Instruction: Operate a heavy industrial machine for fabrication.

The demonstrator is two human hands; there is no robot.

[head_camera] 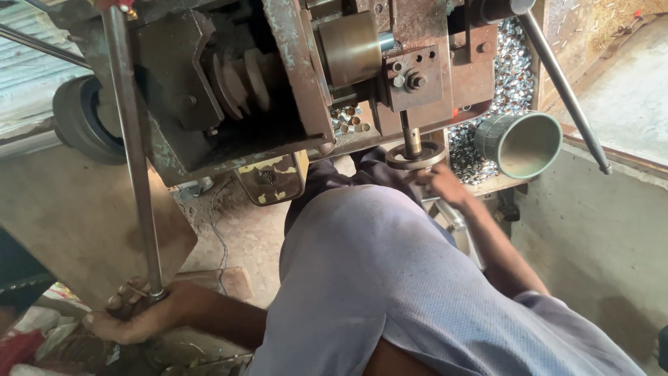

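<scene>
Pale blue shirt (pixel 390 278) nearest. At 8 o'clock, left hand (pixel 129 313), fingers wrapped round long steel lever (pixel 132 153). At 1 o'clock, right hand (pixel 440 182) beneath round die (pixel 416 154); finger state unclear.

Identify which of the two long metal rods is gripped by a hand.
The left rod: the left hand grips its lower end. The right rod, slanting past the green funnel, has a free tip.

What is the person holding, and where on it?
The left hand grips the long metal lever at its lower end. The right hand reaches under the round die; whether it holds anything cannot be told.
</scene>
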